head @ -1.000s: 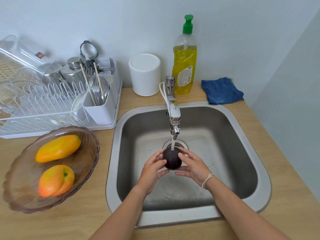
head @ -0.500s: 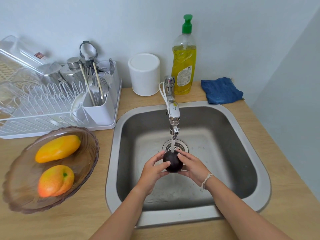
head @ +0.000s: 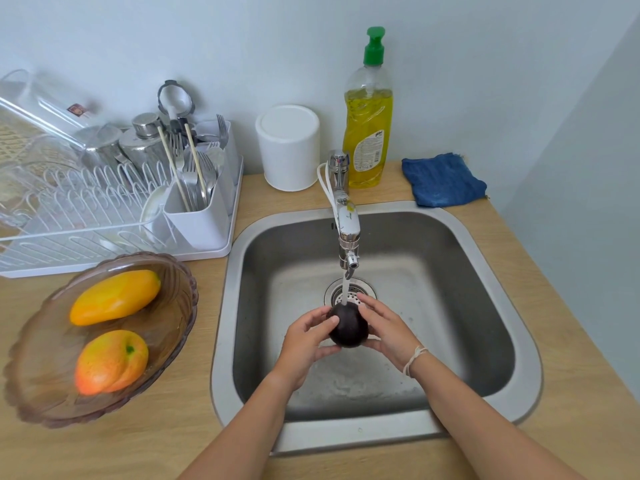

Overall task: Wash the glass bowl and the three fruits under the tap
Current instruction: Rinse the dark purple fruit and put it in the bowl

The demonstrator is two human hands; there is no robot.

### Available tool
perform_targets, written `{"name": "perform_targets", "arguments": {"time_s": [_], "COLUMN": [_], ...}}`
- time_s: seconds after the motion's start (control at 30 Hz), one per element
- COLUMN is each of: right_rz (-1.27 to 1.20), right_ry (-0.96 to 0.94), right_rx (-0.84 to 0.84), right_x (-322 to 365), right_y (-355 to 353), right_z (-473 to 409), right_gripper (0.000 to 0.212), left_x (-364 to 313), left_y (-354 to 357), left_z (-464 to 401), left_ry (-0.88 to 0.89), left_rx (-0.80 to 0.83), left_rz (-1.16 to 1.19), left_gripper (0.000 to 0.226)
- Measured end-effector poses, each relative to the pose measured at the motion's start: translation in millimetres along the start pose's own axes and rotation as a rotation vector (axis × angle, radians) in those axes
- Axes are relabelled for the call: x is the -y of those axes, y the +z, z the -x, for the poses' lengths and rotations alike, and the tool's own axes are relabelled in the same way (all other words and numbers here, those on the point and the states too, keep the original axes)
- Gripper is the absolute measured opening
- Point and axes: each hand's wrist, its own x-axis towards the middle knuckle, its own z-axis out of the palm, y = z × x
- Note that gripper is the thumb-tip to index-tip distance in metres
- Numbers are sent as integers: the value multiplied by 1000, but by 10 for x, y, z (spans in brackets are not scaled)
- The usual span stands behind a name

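Observation:
A dark round fruit (head: 349,328) is held over the steel sink (head: 491,271), under the stream running from the tap (head: 348,233). My left hand (head: 304,344) grips its left side and my right hand (head: 388,329) cups its right side. On the counter to the left stands the tinted glass bowl (head: 173,327), which holds a yellow mango (head: 114,296) and an orange-red fruit (head: 110,361).
A white dish rack (head: 104,216) with cutlery and steel cups stands behind the bowl. Behind the sink are a white canister (head: 288,147), a yellow dish soap bottle (head: 367,119) and a folded blue cloth (head: 442,180). A wall closes off the right side.
Both hands have drawn the dark fruit slightly toward me and lower in the sink while turning it under the water. The bowl and the other two fruits have not moved.

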Motion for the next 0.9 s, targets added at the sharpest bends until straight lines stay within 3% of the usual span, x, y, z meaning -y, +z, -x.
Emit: {"name": "perform_targets", "arguments": {"time_s": [0.23,0.37,0.5,0.63,0.77,0.9], "right_rz": [71,79,77,16,55,109], "right_ry": [145,62,-11,36,85,0], "right_rx": [-8,14,46,15,3,53], "right_x": [-48,-26,-24,-9,-44,-30], "right_y": [12,7,5,9,-6,0], "right_z": [-7,3,9,8,-6,5], "right_gripper": [30,22,32,18,31,34], "left_x": [-16,-7,-12,-1,14,-6], "left_y": [19,29,13,1,1,-11], "left_z": [20,8,1,-12,-29,-18], "left_ry": [37,12,-12,28,41,-26], "left_rx": [12,3,12,3,0,-51], "left_rz": [-24,63,73,14,38,80], "left_gripper": [33,30,23,37,35,27]}}
